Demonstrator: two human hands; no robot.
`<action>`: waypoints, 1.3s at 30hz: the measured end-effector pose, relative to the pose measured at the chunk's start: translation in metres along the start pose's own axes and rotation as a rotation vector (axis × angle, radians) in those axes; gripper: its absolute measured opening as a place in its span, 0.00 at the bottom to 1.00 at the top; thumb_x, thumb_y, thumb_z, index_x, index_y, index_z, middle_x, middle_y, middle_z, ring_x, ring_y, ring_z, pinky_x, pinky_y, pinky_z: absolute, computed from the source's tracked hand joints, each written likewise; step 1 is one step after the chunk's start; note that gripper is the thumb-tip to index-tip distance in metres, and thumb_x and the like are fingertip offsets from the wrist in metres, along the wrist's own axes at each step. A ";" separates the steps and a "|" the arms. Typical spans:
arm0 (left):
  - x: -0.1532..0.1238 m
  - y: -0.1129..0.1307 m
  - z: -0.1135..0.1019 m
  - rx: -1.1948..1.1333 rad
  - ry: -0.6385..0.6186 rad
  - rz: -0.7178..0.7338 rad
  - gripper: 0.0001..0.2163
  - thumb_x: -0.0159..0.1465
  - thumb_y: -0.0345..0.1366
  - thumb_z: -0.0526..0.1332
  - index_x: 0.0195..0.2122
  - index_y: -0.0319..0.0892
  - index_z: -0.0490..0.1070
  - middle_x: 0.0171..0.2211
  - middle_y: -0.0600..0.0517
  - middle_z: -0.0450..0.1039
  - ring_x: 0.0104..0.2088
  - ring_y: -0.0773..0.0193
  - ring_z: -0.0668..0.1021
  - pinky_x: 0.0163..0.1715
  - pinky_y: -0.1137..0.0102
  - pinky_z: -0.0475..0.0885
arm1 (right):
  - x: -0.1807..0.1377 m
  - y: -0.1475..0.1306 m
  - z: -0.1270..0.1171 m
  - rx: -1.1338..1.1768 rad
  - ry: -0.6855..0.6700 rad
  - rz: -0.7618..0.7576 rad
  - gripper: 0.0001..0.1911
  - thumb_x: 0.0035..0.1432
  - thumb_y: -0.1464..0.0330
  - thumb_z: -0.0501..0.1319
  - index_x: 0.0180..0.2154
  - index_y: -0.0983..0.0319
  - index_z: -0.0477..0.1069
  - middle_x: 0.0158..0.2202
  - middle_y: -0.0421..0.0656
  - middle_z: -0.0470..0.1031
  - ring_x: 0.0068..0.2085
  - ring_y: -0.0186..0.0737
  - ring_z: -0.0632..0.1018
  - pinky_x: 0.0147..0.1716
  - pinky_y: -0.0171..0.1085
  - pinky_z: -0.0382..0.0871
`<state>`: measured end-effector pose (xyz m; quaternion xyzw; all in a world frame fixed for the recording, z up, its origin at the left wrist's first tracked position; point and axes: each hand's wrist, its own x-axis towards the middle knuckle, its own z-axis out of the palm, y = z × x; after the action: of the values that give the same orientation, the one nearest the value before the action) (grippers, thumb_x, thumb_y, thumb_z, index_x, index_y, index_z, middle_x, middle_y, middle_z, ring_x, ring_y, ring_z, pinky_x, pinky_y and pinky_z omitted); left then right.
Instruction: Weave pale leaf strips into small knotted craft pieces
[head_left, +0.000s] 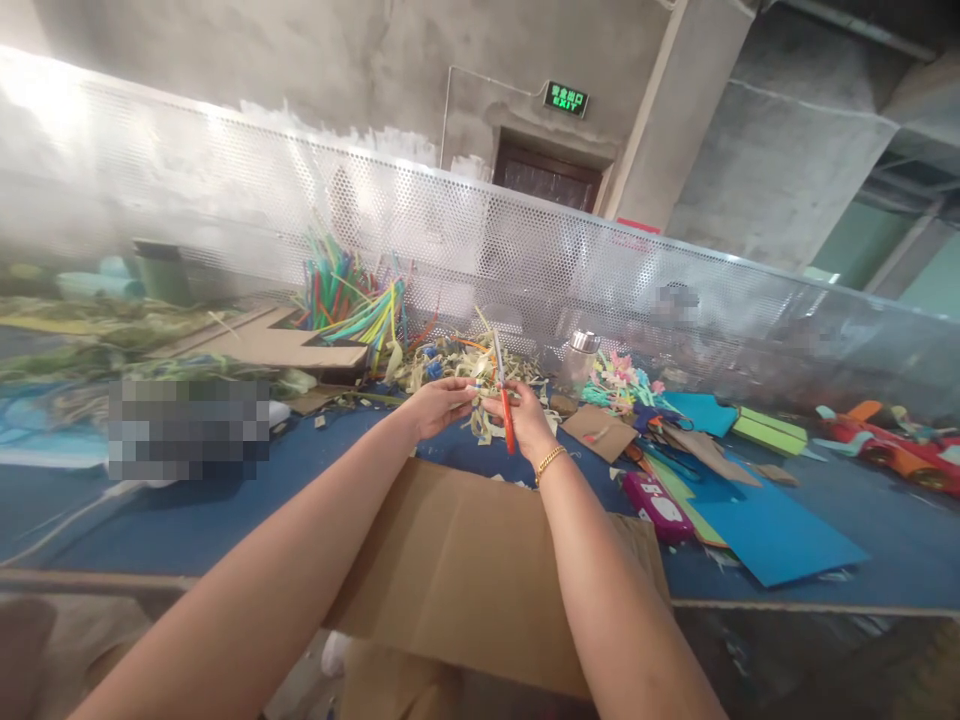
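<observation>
Over the blue table [337, 460], my two hands nearly meet above a pile of pale, curled strips [420, 365]. My right hand [531, 420], with a gold chain bracelet [551, 462] at the wrist, is closed on scissors [508, 420] with orange-red handles; the blades point up and away. My left hand [441, 406] is closed, its fingertips pinched close to the right fingers. Something small and pale, with a bit of blue, shows at those fingertips, too small to name. Beneath my forearms lies a brown cardboard sheet [465, 560], overhanging the near edge.
Colourful pipe cleaners [337, 290] and cut cardboard [262, 340] lie back left. A glass jar [581, 360] stands behind right, beside pastel paper curls [622, 380]. A purple case [658, 508], blue sheets [772, 520] and a red toy car [900, 445] are right. Perforated metal screen [450, 230] borders the back.
</observation>
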<state>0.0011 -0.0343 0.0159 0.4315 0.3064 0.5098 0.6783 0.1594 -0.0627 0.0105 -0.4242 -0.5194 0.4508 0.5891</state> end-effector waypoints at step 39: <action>0.004 0.019 -0.018 -0.209 0.175 0.226 0.11 0.49 0.28 0.70 0.30 0.40 0.68 0.22 0.58 0.69 0.23 0.76 0.75 0.20 0.83 0.66 | -0.021 -0.026 -0.019 -0.198 -0.288 0.247 0.21 0.45 0.53 0.69 0.33 0.62 0.69 0.25 0.39 0.72 0.21 0.28 0.69 0.14 0.27 0.64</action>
<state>-0.0209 -0.0235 0.0256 0.3443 0.2592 0.6476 0.6284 0.1797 -0.0896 0.0286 -0.4715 -0.5842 0.5224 0.4043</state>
